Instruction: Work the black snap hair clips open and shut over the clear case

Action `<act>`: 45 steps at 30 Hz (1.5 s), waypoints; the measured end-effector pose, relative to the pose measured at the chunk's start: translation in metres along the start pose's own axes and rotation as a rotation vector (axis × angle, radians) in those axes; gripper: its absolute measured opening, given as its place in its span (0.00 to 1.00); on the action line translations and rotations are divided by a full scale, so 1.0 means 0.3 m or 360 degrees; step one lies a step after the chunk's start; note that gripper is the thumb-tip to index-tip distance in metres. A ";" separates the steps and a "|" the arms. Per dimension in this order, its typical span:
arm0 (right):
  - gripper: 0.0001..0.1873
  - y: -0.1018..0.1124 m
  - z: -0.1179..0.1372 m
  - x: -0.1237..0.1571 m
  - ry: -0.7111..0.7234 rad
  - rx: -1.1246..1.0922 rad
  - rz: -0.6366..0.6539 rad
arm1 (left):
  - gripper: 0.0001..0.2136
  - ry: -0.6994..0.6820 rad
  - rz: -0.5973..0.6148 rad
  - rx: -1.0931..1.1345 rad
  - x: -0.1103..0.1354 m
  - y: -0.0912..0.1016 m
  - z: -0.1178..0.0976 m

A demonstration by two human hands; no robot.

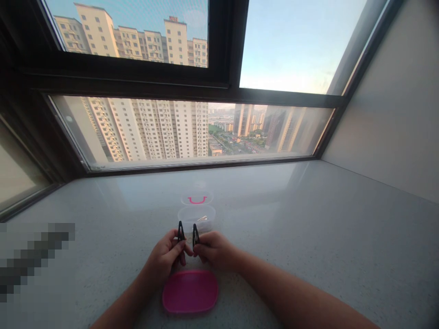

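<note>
My left hand [167, 257] pinches a black snap hair clip [180, 231], held upright. My right hand [214, 249] holds a second black hair clip [195, 235] the same way, close beside the first. Both hands hover over a grey stone windowsill [308, 237]. Just beyond the clips stands a small clear plastic container [196, 218] with a small metallic clip inside. Behind it lies a clear lid with a pink handle [197, 199]. A pink oval lid [190, 291] lies flat below my hands.
A large dark-framed window [219, 87] runs along the sill's far edge, with tall apartment blocks outside. A plain wall [394, 114] rises at the right. A blurred patch covers something at the left edge [30, 256].
</note>
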State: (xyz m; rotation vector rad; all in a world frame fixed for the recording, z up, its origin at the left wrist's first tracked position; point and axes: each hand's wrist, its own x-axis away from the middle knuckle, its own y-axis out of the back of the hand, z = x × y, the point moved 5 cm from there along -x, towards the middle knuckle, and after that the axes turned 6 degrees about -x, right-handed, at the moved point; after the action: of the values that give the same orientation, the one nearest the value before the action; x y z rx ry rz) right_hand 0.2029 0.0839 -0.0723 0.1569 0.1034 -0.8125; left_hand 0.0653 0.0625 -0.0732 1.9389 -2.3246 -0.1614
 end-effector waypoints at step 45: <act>0.09 -0.004 0.018 0.007 -0.0011 0.0041 -0.0060 | 0.13 -0.0002 0.0056 0.0029 -0.001 -0.009 0.007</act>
State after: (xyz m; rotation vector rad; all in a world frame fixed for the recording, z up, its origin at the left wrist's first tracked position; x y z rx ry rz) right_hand 0.2037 0.0808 -0.0675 0.1766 0.0897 -0.8522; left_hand 0.0676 0.0624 -0.0757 1.9050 -2.3675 -0.1391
